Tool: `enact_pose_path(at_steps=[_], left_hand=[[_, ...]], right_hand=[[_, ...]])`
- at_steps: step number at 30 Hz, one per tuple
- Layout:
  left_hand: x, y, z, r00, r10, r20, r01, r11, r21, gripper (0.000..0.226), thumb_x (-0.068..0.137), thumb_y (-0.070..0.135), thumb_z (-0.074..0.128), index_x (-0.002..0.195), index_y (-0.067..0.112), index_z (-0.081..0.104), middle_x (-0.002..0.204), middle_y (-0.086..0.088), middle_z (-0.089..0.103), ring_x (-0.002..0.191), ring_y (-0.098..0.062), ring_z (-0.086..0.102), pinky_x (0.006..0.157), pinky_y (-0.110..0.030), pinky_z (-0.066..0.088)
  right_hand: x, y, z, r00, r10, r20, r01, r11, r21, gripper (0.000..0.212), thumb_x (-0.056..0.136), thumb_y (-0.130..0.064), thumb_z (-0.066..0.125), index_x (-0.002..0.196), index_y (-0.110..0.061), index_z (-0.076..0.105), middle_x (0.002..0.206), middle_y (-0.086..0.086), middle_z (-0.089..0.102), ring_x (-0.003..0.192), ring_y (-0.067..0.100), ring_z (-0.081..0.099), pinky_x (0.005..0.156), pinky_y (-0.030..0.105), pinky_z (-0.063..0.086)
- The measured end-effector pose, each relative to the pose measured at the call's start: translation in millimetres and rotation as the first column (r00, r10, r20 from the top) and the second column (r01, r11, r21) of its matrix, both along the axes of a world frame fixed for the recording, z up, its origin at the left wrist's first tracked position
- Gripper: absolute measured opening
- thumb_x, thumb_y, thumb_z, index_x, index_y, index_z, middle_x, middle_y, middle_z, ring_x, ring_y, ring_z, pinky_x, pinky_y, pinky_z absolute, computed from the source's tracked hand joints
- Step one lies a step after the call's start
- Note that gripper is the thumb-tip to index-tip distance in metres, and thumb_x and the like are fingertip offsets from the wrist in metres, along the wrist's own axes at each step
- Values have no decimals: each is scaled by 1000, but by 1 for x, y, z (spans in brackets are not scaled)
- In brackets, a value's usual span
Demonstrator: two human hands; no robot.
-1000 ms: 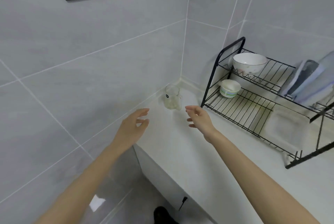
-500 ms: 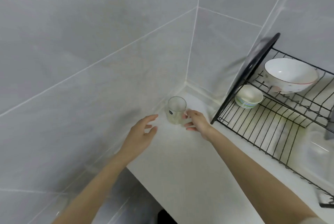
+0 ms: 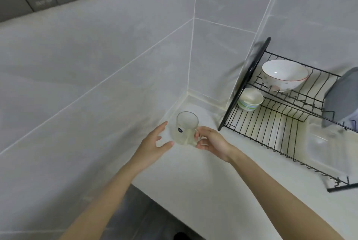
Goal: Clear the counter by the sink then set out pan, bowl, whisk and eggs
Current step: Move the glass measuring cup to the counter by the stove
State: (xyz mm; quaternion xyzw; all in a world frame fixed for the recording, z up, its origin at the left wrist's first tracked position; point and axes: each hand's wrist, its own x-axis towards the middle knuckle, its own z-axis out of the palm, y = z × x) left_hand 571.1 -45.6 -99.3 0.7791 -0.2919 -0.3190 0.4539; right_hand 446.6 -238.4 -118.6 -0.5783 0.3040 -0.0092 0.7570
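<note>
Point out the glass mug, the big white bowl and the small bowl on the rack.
glass mug [image 3: 186, 130], head view, front wall.
big white bowl [image 3: 283, 73], head view, inside.
small bowl [image 3: 249, 100], head view, inside.

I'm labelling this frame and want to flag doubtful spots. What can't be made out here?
All in the head view:
- Glass mug: its handle is covered by the right hand.
- Sticker on the mug: print too small to read.
- Grey item on the dish rack: cut off by the right edge.
- Rack's end frame: motion-blurred.
- Sink: out of frame.
</note>
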Motion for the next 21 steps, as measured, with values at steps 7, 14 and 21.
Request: enact_pose_path(at_steps=[7, 14, 21], left_hand=[[-18, 13, 20, 985, -169, -31, 162, 974, -157, 69, 86, 27, 68, 142, 42, 31, 149, 15, 34, 133, -11, 39, 81, -9, 41], [-69, 18, 50, 892, -451, -32, 423, 857, -295, 66, 72, 33, 73, 131, 45, 45, 129, 14, 56, 119, -9, 52, 80, -4, 43], [-142, 0, 61, 741, -671, -16, 635, 708, -310, 64, 68, 36, 74, 125, 48, 48, 124, 18, 58, 112, -2, 56, 80, -7, 46]], right_hand=[[-54, 51, 51, 995, -58, 79, 64, 995, -80, 30, 98, -19, 42, 70, -15, 51, 64, -2, 45, 58, 13, 38, 74, 27, 48], [-134, 113, 86, 950, -287, 122, 307, 932, -192, 29, 96, -19, 41, 67, -18, 47, 57, -5, 40, 58, 12, 31, 62, 23, 36], [-227, 149, 100, 853, -511, 108, 521, 822, -229, 29, 96, -18, 38, 68, -16, 44, 58, -4, 38, 57, 12, 31, 60, 23, 35]])
